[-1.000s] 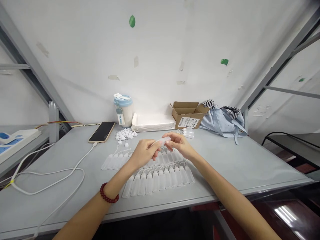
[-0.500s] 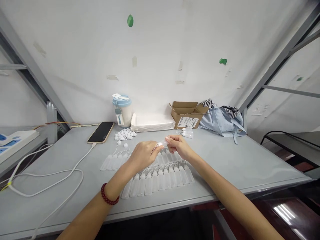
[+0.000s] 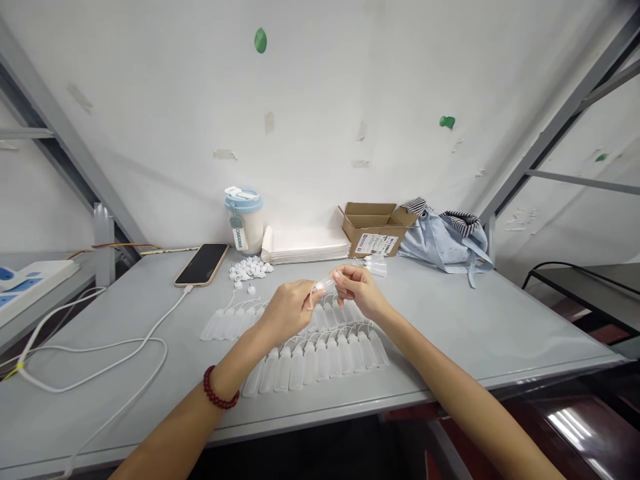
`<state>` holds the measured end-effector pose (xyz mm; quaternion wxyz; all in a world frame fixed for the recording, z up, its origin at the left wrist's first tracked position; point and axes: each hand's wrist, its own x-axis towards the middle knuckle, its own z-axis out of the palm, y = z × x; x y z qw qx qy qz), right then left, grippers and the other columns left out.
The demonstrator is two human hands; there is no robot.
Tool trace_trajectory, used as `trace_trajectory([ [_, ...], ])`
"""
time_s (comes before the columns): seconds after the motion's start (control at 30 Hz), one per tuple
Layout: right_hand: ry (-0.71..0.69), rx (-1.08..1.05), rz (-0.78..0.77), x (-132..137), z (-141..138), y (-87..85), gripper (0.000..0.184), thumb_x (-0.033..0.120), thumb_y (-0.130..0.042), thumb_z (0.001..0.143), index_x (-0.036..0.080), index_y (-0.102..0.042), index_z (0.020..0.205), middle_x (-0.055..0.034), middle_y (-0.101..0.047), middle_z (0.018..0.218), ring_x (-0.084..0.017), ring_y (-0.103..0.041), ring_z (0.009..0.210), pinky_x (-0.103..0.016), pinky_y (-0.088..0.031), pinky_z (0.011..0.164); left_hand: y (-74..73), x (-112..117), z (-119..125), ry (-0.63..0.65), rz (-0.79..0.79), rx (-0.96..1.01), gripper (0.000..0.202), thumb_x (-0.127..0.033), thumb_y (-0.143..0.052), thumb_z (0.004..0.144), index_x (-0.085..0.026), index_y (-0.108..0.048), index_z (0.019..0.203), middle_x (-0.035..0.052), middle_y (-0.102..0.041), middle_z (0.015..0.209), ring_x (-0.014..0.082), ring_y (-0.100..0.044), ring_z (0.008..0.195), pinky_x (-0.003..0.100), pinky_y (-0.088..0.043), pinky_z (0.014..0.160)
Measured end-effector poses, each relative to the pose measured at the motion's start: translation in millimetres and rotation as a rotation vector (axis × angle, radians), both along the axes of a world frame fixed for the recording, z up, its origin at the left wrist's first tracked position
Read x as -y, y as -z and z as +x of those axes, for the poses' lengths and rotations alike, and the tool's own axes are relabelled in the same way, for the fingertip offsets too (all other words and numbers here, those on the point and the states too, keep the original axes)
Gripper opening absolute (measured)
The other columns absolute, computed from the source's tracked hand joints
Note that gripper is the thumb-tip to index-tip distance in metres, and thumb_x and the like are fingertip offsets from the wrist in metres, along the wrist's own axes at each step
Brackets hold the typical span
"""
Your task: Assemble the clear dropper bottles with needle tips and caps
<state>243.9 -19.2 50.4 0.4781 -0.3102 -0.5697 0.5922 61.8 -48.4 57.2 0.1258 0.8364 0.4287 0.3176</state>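
Observation:
Held between my two hands is a small clear plastic tube (image 3: 329, 282) with a white cap and a thin white loop. My left hand (image 3: 289, 307) pinches it at the capped end, and the fingers of my right hand (image 3: 361, 291) are closed on the other end. Below them, a front row of similar capped tubes (image 3: 310, 362) lies side by side on the grey table (image 3: 450, 333). A second row (image 3: 220, 325) lies behind, partly hidden by my left hand. Loose white caps (image 3: 250, 268) form a small pile farther back.
A phone (image 3: 202, 265) with a white charging cable (image 3: 153, 339) lies at left. Along the wall stand a blue-lidded cup (image 3: 245, 223), a stack of white envelopes or sheets (image 3: 305, 245), an open cardboard box (image 3: 373, 233) and a light blue cloth bag (image 3: 440, 243). A few tubes (image 3: 376, 267) lie before the box.
Both hands have shifted very slightly upward with the tube still between them. The white loop now hangs in view beside my left fingers. Everything on the table has stayed put.

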Motion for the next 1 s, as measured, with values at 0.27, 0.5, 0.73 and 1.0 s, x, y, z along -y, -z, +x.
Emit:
trace_trajectory([
  [0.27, 0.296, 0.127, 0.019, -12, 4, 3.9, 0.041, 0.054, -0.066, 0.071, 0.020, -0.047, 0.058, 0.0058, -0.037, 0.049, -0.008, -0.034, 0.040, -0.027, -0.042, 0.042, 7.6, -7, -2, -0.116, 0.084, -0.167, 0.026, -0.029, -0.038, 0.093, -0.018, -0.062, 0.091, 0.0070, -0.066, 0.083, 0.0201, -0.059, 0.074, 0.028, -0.040, 0.065],
  [0.5, 0.718, 0.328, 0.134, -66, 75, 25.5, 0.034, 0.049, -0.061, 0.067, 0.018, -0.059, 0.082, 0.0038, -0.047, 0.055, -0.014, -0.048, 0.055, -0.027, -0.038, 0.054, -0.3, -29, -40, -0.430, 0.037, -0.204, 0.033, -0.024, -0.035, 0.090, -0.016, -0.064, 0.103, 0.0093, -0.072, 0.096, 0.0256, -0.064, 0.087, 0.033, -0.044, 0.076],
  [0.73, 0.829, 0.570, 0.299, -81, 105, 35.3, 0.028, 0.040, -0.059, 0.070, 0.019, -0.066, 0.086, -0.0004, -0.058, 0.062, -0.018, -0.047, 0.065, -0.032, -0.038, 0.070, -11.6, -35, -63, -0.637, -0.037, -0.284, 0.036, -0.031, -0.036, 0.088, -0.018, -0.068, 0.099, 0.0102, -0.072, 0.086, 0.0286, -0.065, 0.084, 0.032, -0.043, 0.070],
  [1.0, 0.893, 0.659, 0.318, -90, 113, 47.9, 0.024, 0.036, -0.061, 0.069, 0.020, -0.068, 0.085, -0.0044, -0.064, 0.073, -0.020, -0.051, 0.070, -0.039, -0.039, 0.077, -18.4, -39, -79, -0.741, -0.117, -0.284, 0.039, -0.033, -0.035, 0.086, -0.019, -0.069, 0.100, 0.0123, -0.072, 0.091, 0.0331, -0.063, 0.089, 0.037, -0.045, 0.071],
])
